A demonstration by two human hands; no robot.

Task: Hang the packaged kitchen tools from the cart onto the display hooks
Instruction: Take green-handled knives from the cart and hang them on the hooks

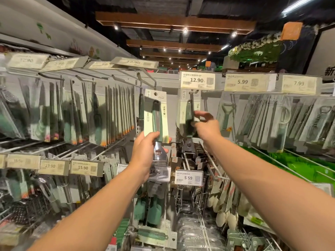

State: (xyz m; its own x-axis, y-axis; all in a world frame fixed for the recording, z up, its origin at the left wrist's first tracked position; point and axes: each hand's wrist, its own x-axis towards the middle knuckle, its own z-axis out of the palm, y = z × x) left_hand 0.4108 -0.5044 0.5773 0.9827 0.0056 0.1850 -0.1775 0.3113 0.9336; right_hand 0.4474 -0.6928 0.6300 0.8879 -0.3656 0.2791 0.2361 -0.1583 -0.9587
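Head view was the only view given, and both bare arms were seen raised toward a wall of display hooks. A carded green-handled tool (pixel 156 116) was gripped at its lower end by the left hand (pixel 145 153), fingers curled round the card's bottom edge and the metal head below it, so that the punched hole at the card's top was left free and uppermost; this hold was judged to be chosen so the hole could be steered onto a hook. An empty hook (pixel 145 77) was seen just above and slightly left of that card, not yet threaded. To the right of the left hand, a second carded tool (pixel 189 113) was already hung on its peg beneath the 12.90 price tag (pixel 198 80). It was touched by the right hand (pixel 204 124), whose thumb and fingers were loosely parted about the tool's dark lower part; whether it was truly pinched could not be told because of blur. It was probably being steadied or straightened. Below both hands, a wire cart (pixel 203 230) was partly visible.
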